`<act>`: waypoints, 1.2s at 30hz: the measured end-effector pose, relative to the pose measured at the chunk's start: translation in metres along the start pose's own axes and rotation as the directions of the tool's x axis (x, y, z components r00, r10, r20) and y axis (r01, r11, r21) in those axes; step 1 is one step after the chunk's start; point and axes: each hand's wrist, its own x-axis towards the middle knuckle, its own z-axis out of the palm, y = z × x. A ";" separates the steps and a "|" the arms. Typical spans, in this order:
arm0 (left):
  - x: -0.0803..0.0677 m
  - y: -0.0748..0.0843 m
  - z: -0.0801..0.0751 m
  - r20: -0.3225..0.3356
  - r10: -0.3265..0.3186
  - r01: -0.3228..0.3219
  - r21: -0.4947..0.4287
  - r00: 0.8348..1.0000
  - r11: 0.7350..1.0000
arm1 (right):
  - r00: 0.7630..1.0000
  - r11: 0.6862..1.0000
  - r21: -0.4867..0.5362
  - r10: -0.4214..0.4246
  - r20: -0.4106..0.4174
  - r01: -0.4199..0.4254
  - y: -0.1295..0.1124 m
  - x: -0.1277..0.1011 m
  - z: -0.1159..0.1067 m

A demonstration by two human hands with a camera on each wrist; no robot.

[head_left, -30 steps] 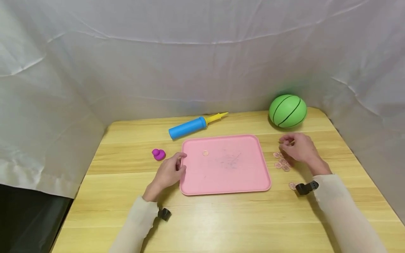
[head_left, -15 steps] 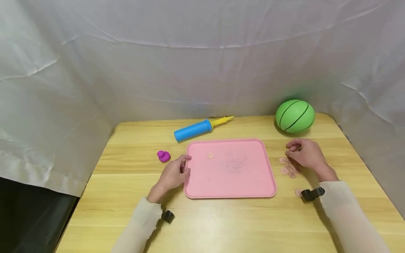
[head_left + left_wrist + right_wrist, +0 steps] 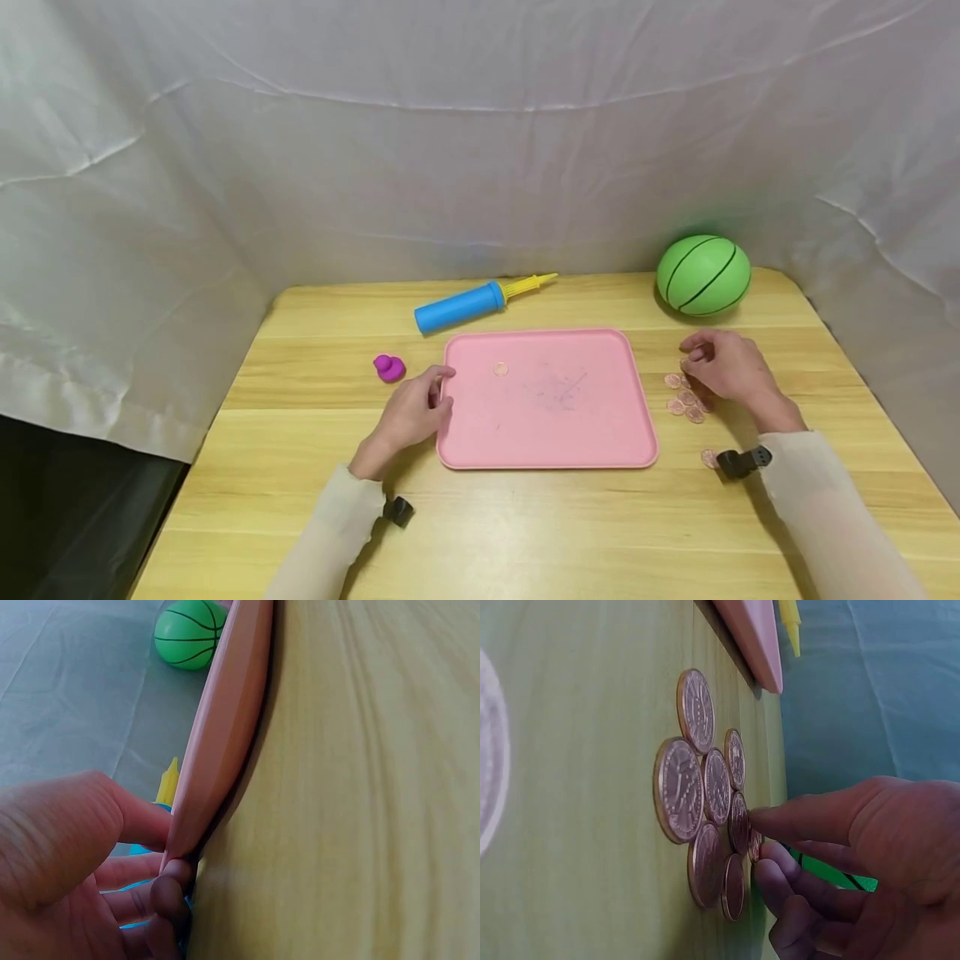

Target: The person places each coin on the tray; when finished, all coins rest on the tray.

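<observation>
A flat rectangular plastic tray (image 3: 547, 400) is plain pink, with faint grey scribbled marks near its middle. The small round metal coins (image 3: 684, 397) beside it are coppery pink with fine embossed patterns. The rubber ball (image 3: 703, 275) is bright green, crossed by thin black curved lines. The plastic hand pump (image 3: 459, 306) has a blue barrel and a yellow nozzle. The little toy duck (image 3: 389, 367) is magenta. The wooden counter (image 3: 525, 533) is pale yellow with a streaky grain, and the draped cloth backdrop (image 3: 450, 125) is white.
</observation>
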 end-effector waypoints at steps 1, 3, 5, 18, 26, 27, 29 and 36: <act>0.000 0.000 0.000 0.000 -0.001 0.001 0.005 1.000 1.000 | 1.000 1.000 -0.002 -0.004 0.005 0.004 0.000 0.001 0.000; 0.000 0.000 0.000 -0.002 0.003 -0.003 0.008 1.000 1.000 | 1.000 1.000 -0.004 -0.025 0.018 0.025 0.001 0.002 0.000; 0.000 0.001 0.000 -0.005 0.008 -0.008 0.008 1.000 1.000 | 0.998 0.998 -0.010 -0.063 0.030 0.063 0.002 0.004 0.000; 0.000 0.005 -0.004 0.015 -0.002 0.002 -0.021 1.000 1.000 | 0.997 0.998 -0.042 -0.037 0.067 0.040 0.004 0.003 -0.002; -0.001 0.010 -0.006 0.011 -0.007 0.007 -0.023 1.000 1.000 | 0.994 0.997 -0.051 -0.046 0.103 0.051 0.001 0.006 -0.005; -0.001 0.011 -0.006 0.012 -0.010 0.010 -0.021 1.000 1.000 | 0.993 0.997 -0.050 -0.049 0.106 0.055 0.001 0.007 -0.005; -0.001 0.010 -0.006 0.013 -0.016 0.017 -0.016 1.000 1.000 | 0.993 0.997 -0.048 -0.053 0.110 0.058 0.001 0.008 -0.004; 0.001 0.001 -0.002 0.022 -0.028 0.028 0.004 0.999 1.000 | 0.992 1.000 -0.016 -0.022 0.128 0.024 -0.002 0.010 0.000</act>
